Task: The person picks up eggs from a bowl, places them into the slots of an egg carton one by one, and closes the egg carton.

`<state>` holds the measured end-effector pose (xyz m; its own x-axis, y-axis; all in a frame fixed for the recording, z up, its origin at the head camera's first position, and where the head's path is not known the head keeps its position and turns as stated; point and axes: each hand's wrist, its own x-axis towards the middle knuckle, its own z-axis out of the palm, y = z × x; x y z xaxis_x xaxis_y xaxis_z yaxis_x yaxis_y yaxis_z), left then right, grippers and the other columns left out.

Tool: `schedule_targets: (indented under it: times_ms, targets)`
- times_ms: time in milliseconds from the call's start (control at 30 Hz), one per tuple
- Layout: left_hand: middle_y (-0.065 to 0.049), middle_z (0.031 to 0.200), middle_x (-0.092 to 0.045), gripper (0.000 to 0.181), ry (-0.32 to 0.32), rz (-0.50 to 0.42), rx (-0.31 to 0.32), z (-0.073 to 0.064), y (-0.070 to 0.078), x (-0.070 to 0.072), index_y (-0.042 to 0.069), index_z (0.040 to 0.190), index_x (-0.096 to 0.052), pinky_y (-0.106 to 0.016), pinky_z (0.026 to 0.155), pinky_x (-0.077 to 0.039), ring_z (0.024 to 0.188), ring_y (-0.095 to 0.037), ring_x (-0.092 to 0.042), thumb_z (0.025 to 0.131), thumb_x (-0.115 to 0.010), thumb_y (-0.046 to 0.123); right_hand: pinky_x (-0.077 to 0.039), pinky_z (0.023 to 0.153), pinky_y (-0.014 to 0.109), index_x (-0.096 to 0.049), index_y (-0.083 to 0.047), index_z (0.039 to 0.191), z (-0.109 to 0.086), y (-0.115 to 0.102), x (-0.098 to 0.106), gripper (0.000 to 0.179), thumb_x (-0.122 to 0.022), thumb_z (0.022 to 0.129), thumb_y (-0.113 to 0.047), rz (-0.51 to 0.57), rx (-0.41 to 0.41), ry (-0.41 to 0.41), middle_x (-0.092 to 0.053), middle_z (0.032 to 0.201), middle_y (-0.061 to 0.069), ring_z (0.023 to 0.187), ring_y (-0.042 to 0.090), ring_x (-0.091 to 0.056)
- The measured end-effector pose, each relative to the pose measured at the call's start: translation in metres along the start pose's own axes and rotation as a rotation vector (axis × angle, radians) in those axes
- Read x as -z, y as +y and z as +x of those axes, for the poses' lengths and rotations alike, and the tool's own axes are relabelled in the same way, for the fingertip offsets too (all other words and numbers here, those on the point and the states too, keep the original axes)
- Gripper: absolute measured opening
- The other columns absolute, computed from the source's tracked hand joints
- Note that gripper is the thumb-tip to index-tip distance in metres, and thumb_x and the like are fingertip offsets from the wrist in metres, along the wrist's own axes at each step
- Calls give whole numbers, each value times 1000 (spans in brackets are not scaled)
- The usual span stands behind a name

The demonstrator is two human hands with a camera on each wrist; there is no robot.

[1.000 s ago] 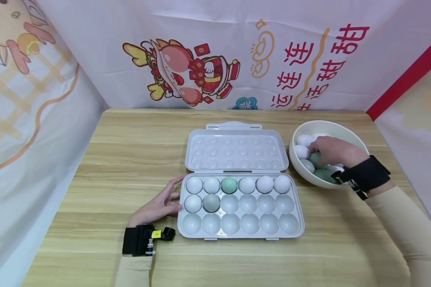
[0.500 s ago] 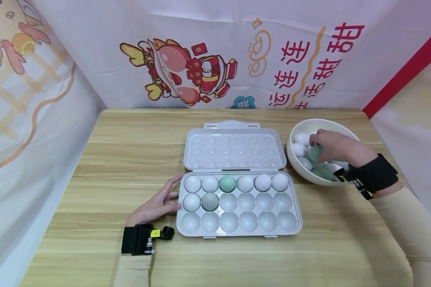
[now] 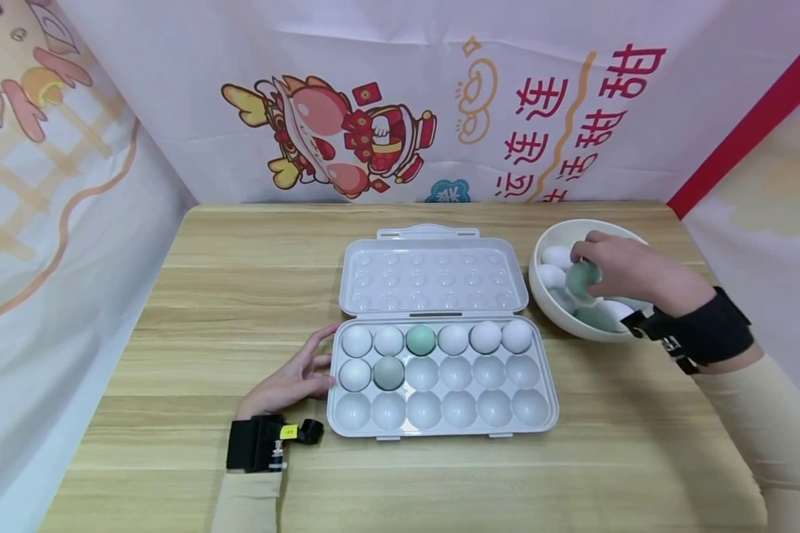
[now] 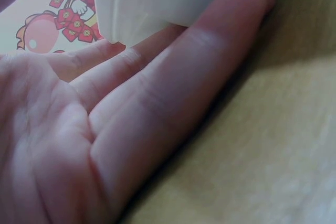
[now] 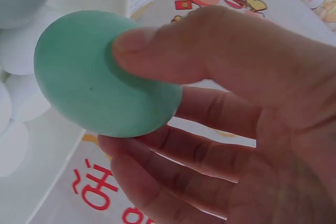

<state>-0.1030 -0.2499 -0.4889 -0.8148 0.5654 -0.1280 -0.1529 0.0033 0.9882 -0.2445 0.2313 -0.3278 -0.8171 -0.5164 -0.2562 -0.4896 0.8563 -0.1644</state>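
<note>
Mid-pick at bowl, pinching green egg in right hand, touching carton with relaxed left hand; probably gotta carry over gently.

Green egg is up: a second ago low among its neighbours in the bowl, half hidden; now raised above them, more shell showing, pinched in the right hand. Hand has drawn toward 3 o'clock of the bowl. Black wristband gone out toward 4 o'clock, farther past the rim. White egg at bowl's 5 o'clock more exposed. Head view slipped slightly: bowl and carton sit a touch nearer 9 o'clock.
</note>
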Motion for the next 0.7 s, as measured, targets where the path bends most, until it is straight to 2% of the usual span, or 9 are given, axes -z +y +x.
schedule_targets:
  times_ms: [267, 467, 700]
  targets:
    - [-41, 141, -27, 81, 5, 2, 1, 0, -1, 0, 18, 155, -3, -48, 83, -54, 109, -36, -59, 95, -55, 0, -55, 76, 47, -61, 3, 114, -9, -17, 4, 50, -85, 71, -5, -15, 49, 42, -57, 104, 17, 83, 27, -55]
    - [-40, 141, -28, 82, 10, -6, 4, 0, 1, -1, 19, 155, -4, -48, 83, -54, 109, -38, -59, 95, -56, 1, -56, 76, 44, -62, 3, 113, -15, -36, 3, 49, -85, 70, -4, -45, 168, 119, -57, 105, 17, 83, 26, -59]
    - [-40, 141, -28, 82, 11, -3, 2, -1, 1, -1, 19, 155, -4, -48, 84, -54, 109, -37, -59, 95, -57, 2, -56, 77, 43, -65, 2, 110, -12, -54, -3, 46, -86, 69, -3, -53, 310, 209, -59, 105, 15, 85, 26, -62]
